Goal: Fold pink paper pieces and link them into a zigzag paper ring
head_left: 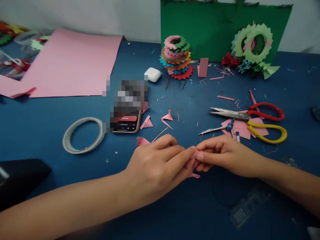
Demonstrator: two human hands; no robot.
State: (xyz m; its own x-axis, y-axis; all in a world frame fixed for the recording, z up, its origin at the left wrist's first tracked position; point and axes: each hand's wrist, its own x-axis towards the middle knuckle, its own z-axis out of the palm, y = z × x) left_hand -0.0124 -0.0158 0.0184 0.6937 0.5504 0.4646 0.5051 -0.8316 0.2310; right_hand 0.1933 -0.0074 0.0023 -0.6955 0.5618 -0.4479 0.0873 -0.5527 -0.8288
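Between the fingertips of both hands is a small folded piece of pink paper (194,152), mostly hidden by the fingers. My left hand (160,163) is closed and pinches it from the left. From the other side, my right hand (225,155) grips it between thumb and forefinger. A pink paper tip (195,175) shows just below the hands. Several folded pink pieces lie past my left hand, one of them a pointed piece (168,115). Beyond my right hand, red-and-yellow-handled scissors (242,115) and a compass (220,129) rest over pink paper squares (236,125).
A tape roll (65,141) lies at left, near a phone (127,125) and a white earbud case (152,75). Large pink sheets (75,63) cover the back left. Stacked paper rings (176,60) and green paper rings (268,36) stand before a green board (200,30).
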